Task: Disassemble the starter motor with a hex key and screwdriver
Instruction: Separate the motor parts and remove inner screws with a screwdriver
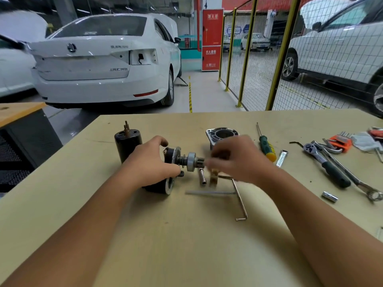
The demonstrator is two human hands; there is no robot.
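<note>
Left hand (pixel 152 162) grips the black cylindrical starter motor (pixel 178 160) mid-table (pixel 186 235); the blurred right hand's (pixel 234 158) grip is unclear.

I identify the location as an automotive repair workshop. Evidence: a white sedan (pixel 103 59) stands on the concrete floor beyond the worktop (pixel 186 235), its rear lamp removed; a second white vehicle (pixel 342 44) sits behind a yellow-framed mesh fence (pixel 259 65). A red fire-equipment cabinet (pixel 211 39) stands against a column. On the worktop lie mechanic's tools: a ratchet wrench (pixel 325 163), a hex key set (pixel 339 142), a screwdriver (pixel 267 147), and a socket (pixel 330 197).
</note>
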